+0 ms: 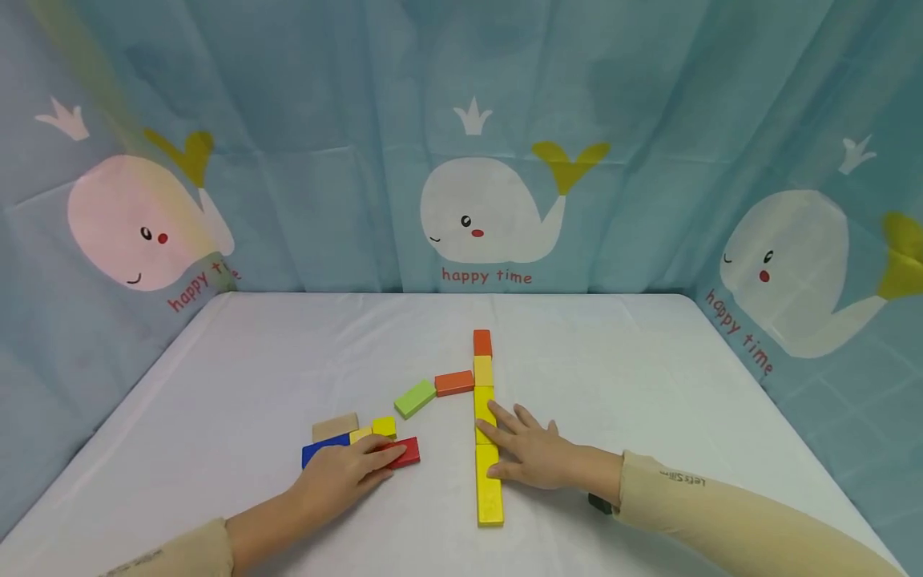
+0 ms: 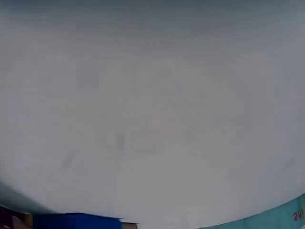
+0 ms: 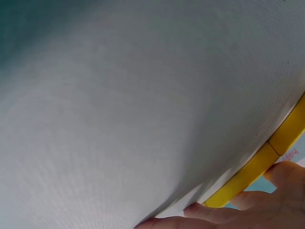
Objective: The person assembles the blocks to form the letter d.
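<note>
In the head view my left hand (image 1: 335, 481) holds a red block (image 1: 409, 453), fingers over it and thumb at its near side. A small bright yellow block (image 1: 384, 427), a pale yellow one (image 1: 358, 434) and a blue block (image 1: 323, 449) lie beside that hand. My right hand (image 1: 537, 453) has its fingers spread, tips resting on two yellow blocks, a near one (image 1: 489, 501) and a farther one (image 1: 485, 398), laid end to end. The right wrist view shows these fingers (image 3: 214, 213) along the yellow blocks' side.
A pale yellow block (image 1: 483, 371) and an orange block (image 1: 482, 343) continue the yellow row away from me. An orange-red block (image 1: 454, 383) and a green block (image 1: 415, 398) branch left. A wooden block (image 1: 335, 426) lies behind the blue one, a dark block (image 1: 599, 503) beside my right sleeve.
</note>
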